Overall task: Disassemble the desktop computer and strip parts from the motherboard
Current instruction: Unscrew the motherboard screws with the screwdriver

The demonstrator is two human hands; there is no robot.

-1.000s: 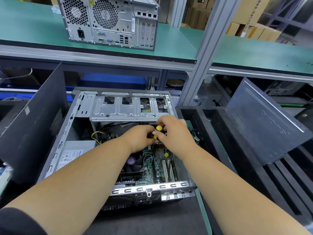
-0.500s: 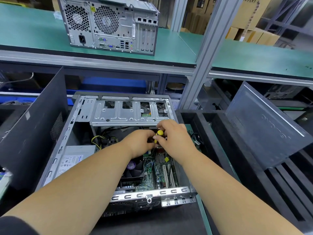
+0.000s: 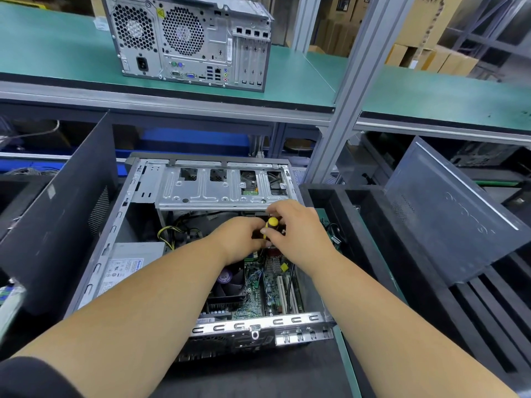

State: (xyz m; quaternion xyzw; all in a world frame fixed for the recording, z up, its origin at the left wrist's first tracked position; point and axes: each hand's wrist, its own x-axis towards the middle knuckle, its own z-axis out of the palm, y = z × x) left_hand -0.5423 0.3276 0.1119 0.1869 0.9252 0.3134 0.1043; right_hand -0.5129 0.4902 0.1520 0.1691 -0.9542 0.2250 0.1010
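An open desktop case [image 3: 120, 242] lies on its side before me, its green motherboard [image 3: 258, 294] and black CPU fan [image 3: 227, 285] exposed. A silver drive cage [image 3: 212, 191] spans the far end and a grey power supply [image 3: 126, 262] sits at the left. Both hands meet just below the cage. My right hand [image 3: 298, 231] grips a yellow-and-black screwdriver [image 3: 270, 225], its handle upright over the board. My left hand [image 3: 238, 239] curls round the lower part of the tool; the tip and what it touches are hidden.
A black side panel [image 3: 57, 214] leans at the left and a grey panel [image 3: 448, 225] leans in black racks at the right. A second computer [image 3: 186, 38] stands on the green shelf [image 3: 431, 96] above. An aluminium post [image 3: 347, 104] rises right of the case.
Both hands stay at the same spot on the screwdriver; only the camera view has tilted slightly, shifting the scene downward in frame.
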